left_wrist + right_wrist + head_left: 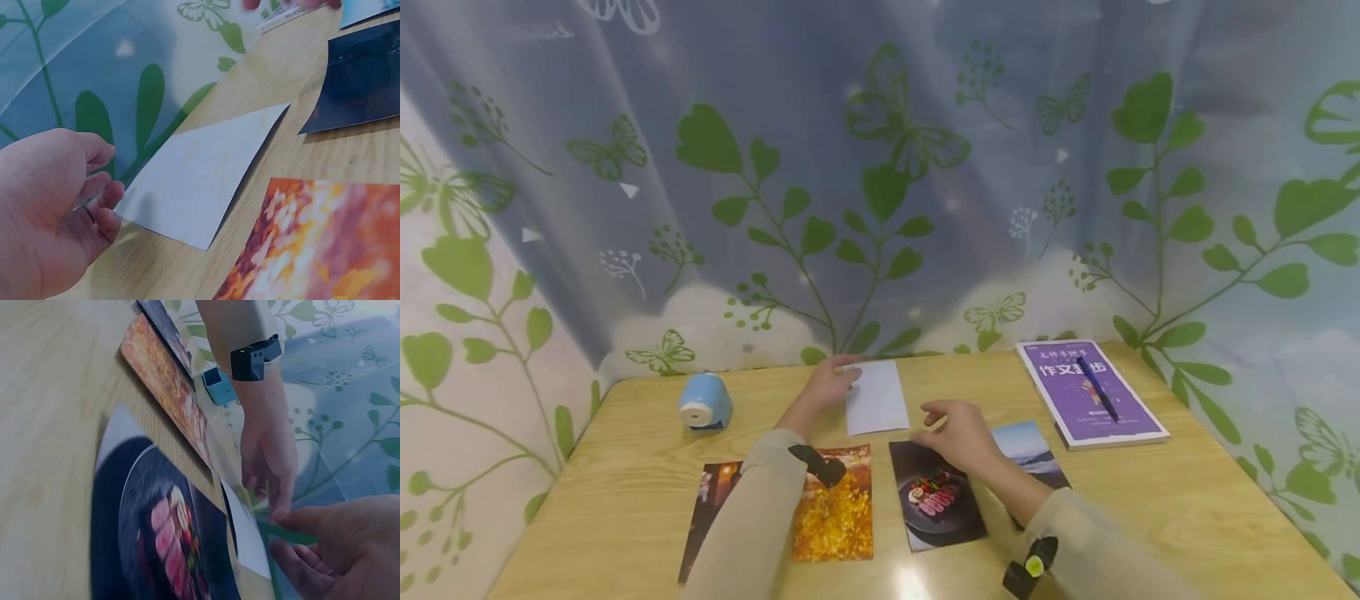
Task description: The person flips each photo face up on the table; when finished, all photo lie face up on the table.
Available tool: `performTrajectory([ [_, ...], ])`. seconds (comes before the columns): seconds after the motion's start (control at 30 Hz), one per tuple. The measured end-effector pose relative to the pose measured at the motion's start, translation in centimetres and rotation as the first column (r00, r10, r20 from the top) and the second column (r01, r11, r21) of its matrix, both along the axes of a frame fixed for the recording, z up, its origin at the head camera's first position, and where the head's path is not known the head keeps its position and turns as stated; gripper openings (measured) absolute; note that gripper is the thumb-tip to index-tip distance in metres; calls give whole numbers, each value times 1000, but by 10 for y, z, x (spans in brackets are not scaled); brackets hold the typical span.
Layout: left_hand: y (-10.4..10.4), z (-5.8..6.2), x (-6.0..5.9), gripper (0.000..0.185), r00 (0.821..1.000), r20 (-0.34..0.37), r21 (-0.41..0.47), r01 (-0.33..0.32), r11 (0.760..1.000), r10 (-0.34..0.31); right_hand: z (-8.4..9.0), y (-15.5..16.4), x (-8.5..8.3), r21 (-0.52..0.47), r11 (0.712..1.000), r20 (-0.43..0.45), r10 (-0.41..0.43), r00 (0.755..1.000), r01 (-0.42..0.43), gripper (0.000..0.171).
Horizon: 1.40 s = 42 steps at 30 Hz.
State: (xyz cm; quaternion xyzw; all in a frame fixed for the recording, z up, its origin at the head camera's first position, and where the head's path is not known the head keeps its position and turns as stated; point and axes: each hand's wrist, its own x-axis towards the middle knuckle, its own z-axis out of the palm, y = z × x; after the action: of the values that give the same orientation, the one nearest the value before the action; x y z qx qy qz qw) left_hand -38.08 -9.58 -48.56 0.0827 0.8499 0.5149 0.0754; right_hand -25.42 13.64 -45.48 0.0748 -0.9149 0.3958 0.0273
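Note:
My left hand reaches across the table with relaxed fingers, and its fingertips touch the near left corner of a blank white card. My right hand hovers with loosely curled fingers, holding nothing, just above the top edge of a photo of food on a dark plate. In the right wrist view, the left hand points its fingers down at the white card.
An orange leaf photo, a dark photo and a landscape photo lie on the wooden table. A blue sharpener sits back left. A purple book with a pen lies back right.

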Motion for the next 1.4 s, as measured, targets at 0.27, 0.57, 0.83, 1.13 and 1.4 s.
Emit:
performTrajectory([
  [0.27,-4,-14,-6,42,998,-63,-42,-26,999,23,-12,-41,-28,95,993,-6,76,997,-76,52],
  [0.57,-5,-15,-10,59,994,-108,-148,-7,989,-9,-19,-66,-42,380,918,-104,163,981,-113,44],
  [0.83,-4,-10,-10,58,997,-81,-160,-10,987,-3,-23,-66,-32,611,787,-283,320,904,-87,16],
  [1.13,-7,-9,-10,46,995,-40,-58,-97,994,94,-19,-72,-18,774,631,-383,407,829,48,37],
  [1.4,1,-3,-12,51,960,243,507,-251,824,143,-6,-75,-15,628,770,-523,306,795,117,56],
])
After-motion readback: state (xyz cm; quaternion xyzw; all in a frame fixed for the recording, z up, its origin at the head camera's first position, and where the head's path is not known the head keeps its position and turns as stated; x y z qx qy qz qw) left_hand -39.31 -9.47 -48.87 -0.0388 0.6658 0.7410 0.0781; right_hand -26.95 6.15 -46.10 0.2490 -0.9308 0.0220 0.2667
